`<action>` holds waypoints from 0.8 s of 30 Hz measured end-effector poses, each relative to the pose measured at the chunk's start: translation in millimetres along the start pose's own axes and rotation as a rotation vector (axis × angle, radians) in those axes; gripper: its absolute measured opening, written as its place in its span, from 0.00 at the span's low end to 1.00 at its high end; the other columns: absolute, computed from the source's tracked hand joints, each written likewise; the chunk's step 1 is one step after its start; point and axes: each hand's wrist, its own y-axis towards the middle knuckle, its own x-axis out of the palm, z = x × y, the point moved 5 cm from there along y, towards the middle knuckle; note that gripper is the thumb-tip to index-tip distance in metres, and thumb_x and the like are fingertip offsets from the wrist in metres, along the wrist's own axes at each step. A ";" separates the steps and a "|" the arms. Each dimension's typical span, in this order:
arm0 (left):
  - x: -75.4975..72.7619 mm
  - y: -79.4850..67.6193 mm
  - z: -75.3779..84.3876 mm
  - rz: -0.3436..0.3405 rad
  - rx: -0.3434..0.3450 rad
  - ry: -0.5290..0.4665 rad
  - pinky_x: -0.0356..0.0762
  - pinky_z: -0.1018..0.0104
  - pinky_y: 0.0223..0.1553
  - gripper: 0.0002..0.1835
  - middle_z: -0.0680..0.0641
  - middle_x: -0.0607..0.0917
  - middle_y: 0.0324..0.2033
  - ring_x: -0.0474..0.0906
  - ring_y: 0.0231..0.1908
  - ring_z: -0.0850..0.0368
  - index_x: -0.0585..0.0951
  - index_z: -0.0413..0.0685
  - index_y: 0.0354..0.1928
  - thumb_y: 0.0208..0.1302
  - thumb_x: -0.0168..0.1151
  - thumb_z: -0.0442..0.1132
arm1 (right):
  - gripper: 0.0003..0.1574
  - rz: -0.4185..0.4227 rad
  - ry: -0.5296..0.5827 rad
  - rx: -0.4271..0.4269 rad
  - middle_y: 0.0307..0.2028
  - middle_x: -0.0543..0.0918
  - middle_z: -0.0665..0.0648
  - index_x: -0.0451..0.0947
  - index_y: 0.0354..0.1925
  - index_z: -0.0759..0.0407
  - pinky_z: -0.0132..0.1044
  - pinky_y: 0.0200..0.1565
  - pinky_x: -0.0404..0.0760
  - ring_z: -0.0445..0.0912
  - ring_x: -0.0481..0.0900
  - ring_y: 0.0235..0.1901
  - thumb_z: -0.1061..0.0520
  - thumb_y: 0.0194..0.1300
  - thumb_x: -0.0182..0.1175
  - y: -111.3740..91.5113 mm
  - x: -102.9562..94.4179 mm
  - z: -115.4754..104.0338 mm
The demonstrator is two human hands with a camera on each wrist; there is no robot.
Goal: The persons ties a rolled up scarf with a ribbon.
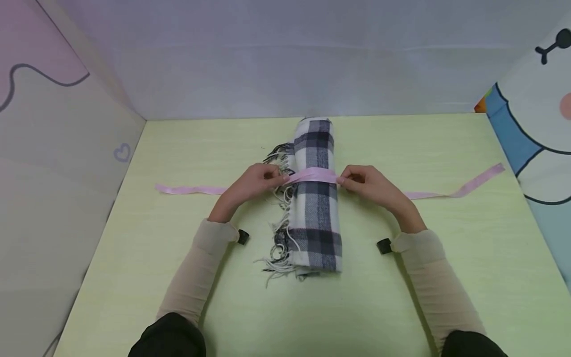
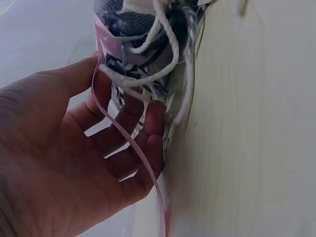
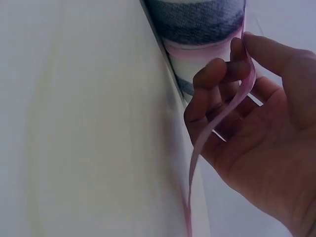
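A rolled checked scarf [image 1: 314,218] in white, grey and dark blue lies lengthwise on the table, fringe along its left side. Across its middle runs a pink ribbon [image 1: 314,174]. At the scarf's left edge my left hand [image 1: 256,183] pinches the ribbon between thumb and finger; loose fringe [image 2: 168,54] hangs beside these fingers in the left wrist view. On the other edge my right hand [image 1: 372,184] pinches the ribbon too. In the right wrist view, the ribbon's free length [image 3: 222,116] trails down past the palm. Part of the ribbon under the scarf is hidden.
The pale yellow table [image 1: 250,307] holds the ribbon's left tail [image 1: 189,190] and right tail [image 1: 475,184], spread outward past the hands. A pale wall panel [image 1: 285,79] stands along the back edge. Printed panels flank the left and right sides.
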 end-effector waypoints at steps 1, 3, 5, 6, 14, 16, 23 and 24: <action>-0.8 0.0 0.0 0.003 -0.001 -0.007 0.64 0.62 0.32 0.21 0.52 0.71 0.23 0.63 0.24 0.54 0.74 0.51 0.24 0.76 0.62 0.51 | 0.17 0.004 0.008 0.005 0.34 0.78 0.61 0.81 0.42 0.61 0.35 0.41 0.72 0.51 0.75 0.37 0.47 0.78 0.60 -0.4 -1.8 0.6; -1.9 -0.3 0.0 0.007 -0.004 -0.034 0.63 0.62 0.32 0.22 0.52 0.69 0.21 0.61 0.23 0.54 0.72 0.51 0.22 0.76 0.63 0.50 | 0.18 0.011 0.014 0.015 0.35 0.80 0.63 0.81 0.43 0.62 0.35 0.40 0.73 0.52 0.75 0.37 0.47 0.78 0.60 -1.2 -5.2 1.4; -2.3 -0.7 -0.3 0.006 -0.006 -0.064 0.63 0.62 0.32 0.23 0.52 0.68 0.22 0.60 0.23 0.54 0.70 0.50 0.22 0.76 0.63 0.48 | 0.19 0.017 0.020 0.031 0.36 0.82 0.63 0.81 0.43 0.62 0.35 0.39 0.73 0.53 0.76 0.37 0.47 0.78 0.60 -1.7 -8.2 2.9; -2.3 -0.8 -0.5 0.005 -0.005 -0.074 0.62 0.62 0.32 0.23 0.51 0.68 0.22 0.60 0.23 0.54 0.70 0.50 0.22 0.76 0.63 0.47 | 0.19 0.018 0.022 0.037 0.36 0.83 0.63 0.82 0.43 0.62 0.35 0.38 0.74 0.53 0.77 0.37 0.46 0.78 0.60 -1.8 -9.4 3.5; -1.3 3.1 -4.8 -0.005 0.003 -0.198 0.80 0.63 0.56 0.21 0.42 0.82 0.31 0.87 0.53 0.50 0.69 0.45 0.21 0.75 0.63 0.36 | 0.20 0.023 0.062 0.097 0.37 0.88 0.62 0.84 0.45 0.63 0.34 0.30 0.74 0.48 0.76 0.30 0.47 0.77 0.61 -5.8 -16.9 8.5; -1.7 3.9 -5.4 -0.002 -0.005 -0.208 0.80 0.60 0.61 0.21 0.39 0.87 0.39 0.84 0.63 0.47 0.69 0.45 0.20 0.74 0.63 0.34 | 0.20 0.024 0.103 0.112 0.33 0.87 0.61 0.83 0.44 0.65 0.35 0.27 0.72 0.48 0.73 0.26 0.47 0.77 0.62 -6.6 -18.0 11.2; -0.6 5.3 -7.6 -0.005 -0.030 -0.217 0.78 0.54 0.65 0.20 0.34 0.87 0.54 0.82 0.64 0.43 0.69 0.46 0.19 0.72 0.60 0.31 | 0.21 -0.010 0.300 0.116 0.32 0.89 0.58 0.79 0.46 0.74 0.35 0.22 0.74 0.44 0.74 0.21 0.53 0.77 0.61 -4.0 -13.0 18.2; 0.1 5.3 -7.9 -0.005 -0.036 -0.226 0.77 0.52 0.67 0.20 0.34 0.87 0.55 0.82 0.65 0.43 0.69 0.46 0.19 0.72 0.60 0.31 | 0.21 -0.020 0.319 0.107 0.37 0.90 0.58 0.78 0.46 0.75 0.35 0.23 0.76 0.44 0.79 0.24 0.53 0.77 0.61 -3.3 -11.4 18.4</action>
